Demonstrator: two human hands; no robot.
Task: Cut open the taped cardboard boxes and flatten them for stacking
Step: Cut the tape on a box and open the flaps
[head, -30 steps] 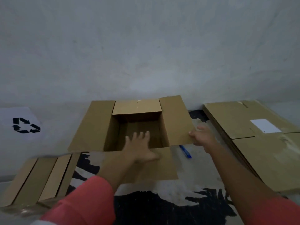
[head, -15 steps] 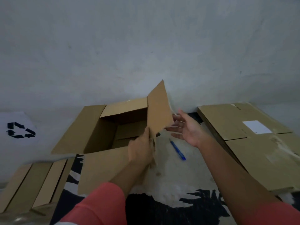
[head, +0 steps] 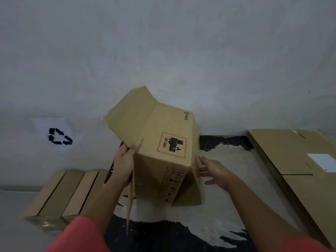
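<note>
The cardboard box (head: 163,160) is up off the floor and tipped, printed side showing. The left hand (head: 124,162) grips its left edge, fingers curled round the cardboard. The right hand (head: 215,172) hangs just beside the right flap, fingers spread; flattened boxes (head: 291,151) lie further right

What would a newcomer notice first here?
A brown cardboard box with a red-bordered UN 3481 label, tilted at centre: the left hand grips its flap, the right hand is open by its right side. A white sheet with a black recycling symbol hangs on the wall at left.
</note>
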